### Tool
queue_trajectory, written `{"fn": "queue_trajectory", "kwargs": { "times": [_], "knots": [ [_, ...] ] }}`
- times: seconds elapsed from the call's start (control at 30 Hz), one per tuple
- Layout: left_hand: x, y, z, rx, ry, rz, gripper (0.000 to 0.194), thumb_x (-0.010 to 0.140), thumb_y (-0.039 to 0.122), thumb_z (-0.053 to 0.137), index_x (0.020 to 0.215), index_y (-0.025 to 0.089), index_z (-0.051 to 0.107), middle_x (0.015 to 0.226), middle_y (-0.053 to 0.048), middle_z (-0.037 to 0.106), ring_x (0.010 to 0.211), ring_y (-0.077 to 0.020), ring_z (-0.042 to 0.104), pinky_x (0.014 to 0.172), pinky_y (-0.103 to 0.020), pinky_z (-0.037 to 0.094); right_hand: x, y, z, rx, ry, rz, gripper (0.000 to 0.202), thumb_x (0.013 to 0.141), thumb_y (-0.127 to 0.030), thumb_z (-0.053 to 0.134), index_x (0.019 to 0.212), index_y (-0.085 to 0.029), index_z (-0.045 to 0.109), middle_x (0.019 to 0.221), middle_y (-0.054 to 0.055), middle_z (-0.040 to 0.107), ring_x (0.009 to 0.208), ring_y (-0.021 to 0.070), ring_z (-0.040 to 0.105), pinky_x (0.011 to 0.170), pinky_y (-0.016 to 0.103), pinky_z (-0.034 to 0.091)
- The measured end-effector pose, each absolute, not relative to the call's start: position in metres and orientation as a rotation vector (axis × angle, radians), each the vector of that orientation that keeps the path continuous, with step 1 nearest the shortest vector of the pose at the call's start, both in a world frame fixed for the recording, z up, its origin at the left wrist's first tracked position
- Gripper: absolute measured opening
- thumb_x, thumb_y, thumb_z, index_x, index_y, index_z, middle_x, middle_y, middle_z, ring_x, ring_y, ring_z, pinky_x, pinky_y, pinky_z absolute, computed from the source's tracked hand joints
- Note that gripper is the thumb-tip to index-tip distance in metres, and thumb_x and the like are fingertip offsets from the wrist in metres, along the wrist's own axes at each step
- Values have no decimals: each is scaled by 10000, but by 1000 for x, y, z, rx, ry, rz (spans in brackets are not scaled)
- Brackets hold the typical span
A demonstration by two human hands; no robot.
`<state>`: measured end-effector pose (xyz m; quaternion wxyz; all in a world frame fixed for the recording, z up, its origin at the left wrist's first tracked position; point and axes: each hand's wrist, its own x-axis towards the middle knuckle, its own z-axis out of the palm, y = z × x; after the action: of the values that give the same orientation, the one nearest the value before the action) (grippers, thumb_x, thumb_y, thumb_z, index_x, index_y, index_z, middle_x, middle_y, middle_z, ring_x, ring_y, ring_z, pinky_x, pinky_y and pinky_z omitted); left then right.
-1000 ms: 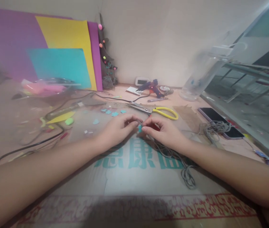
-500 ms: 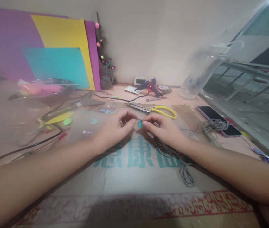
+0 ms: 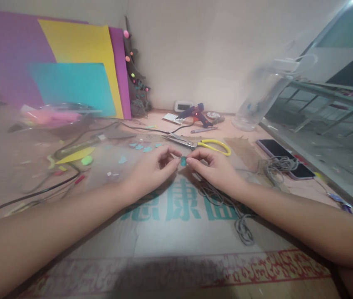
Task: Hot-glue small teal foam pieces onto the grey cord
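A small teal piece, perhaps foam or paper, is held up between my two hands above the cardboard mat. My left hand pinches its left side with thumb and forefinger. From the other side, the fingertips of my right hand close on it. Loose grey cord trails beneath my right hand and wrist onto the mat; whether it joins the piece is too small to tell. Behind the hands lie scissors with yellow handles. Several light-blue cutouts are scattered beyond my left hand.
A glue gun with a red light rests near the wall, its black cable running left. At right are a phone, partly under more grey cord, and a clear bottle. Coloured sheets lean at the back left.
The teal piece has turned slightly between my fingertips, showing a broader face. My left forefinger and thumb have shifted a little. The whole view has moved slightly.
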<state>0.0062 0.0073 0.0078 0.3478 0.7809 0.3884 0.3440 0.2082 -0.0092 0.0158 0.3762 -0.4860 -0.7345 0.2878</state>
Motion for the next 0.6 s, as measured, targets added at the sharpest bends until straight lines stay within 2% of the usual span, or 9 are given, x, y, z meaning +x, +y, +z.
{"fn": "queue_trajectory", "kwargs": {
  "times": [0.17,0.6],
  "knots": [
    [7,8,7,1922,960,834,237,972,367,470,1010,176,607,751,-6,689,720,-165,679,710,-296,506,209,-9,16,-1242,-1883,712,156,869,-293,590,778,-180,646,714,3,655,648,132,561,616,263,434],
    [8,8,4,1992,984,839,225,923,359,545,1012,179,645,875,-25,713,795,-173,654,713,-292,489,208,-8,16,-1230,-1855,738,173,860,-315,599,772,-176,655,696,-2,638,647,132,559,620,263,433]
  ]
}}
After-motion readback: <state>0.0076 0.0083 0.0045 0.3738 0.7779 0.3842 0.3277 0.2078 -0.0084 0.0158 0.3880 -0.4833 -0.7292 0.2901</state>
